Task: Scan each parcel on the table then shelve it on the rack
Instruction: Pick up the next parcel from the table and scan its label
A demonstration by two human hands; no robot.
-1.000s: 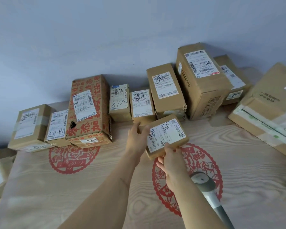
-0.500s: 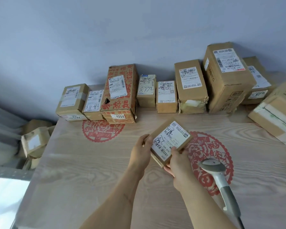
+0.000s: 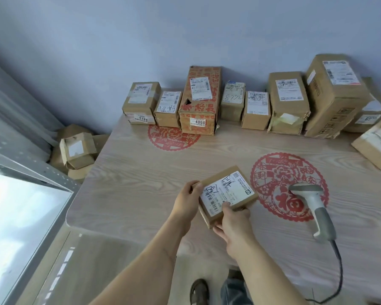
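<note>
Two hands carry one small parcel [image 3: 227, 194] above the near part of the worktop [image 3: 141, 183], its white label facing up. At far left a grey metal upright and a pale flat surface, probably the rack [image 3: 29, 205], have come into view, with a heap of loose cartons [image 3: 77, 150] on the floor beyond; a second ago neither was visible, so the head has turned left. The left hand [image 3: 188, 203] grips the parcel's left edge, fingers curled over the top corner. The right hand [image 3: 234, 221] holds the near corner, thumb on the label and fingers beneath. Over the last second the parcel has been drawn back from the row of boxes [image 3: 207, 102] at the wall toward the body, and the row now lies well apart from it. To the right the scanner [image 3: 315, 208] lies on the worktop, resting on the red paper-cut decal [image 3: 279, 172], touched by neither hand; its cable trails off the near edge.

Judged from this, scanning of the held parcel is probably finished and the shelving step has begun, though the pictures do not show a scan. Roughly nine boxes remain along the wall and right edge, so most of the task is still ahead. The next move calls for carrying the parcel left to the rack.
</note>
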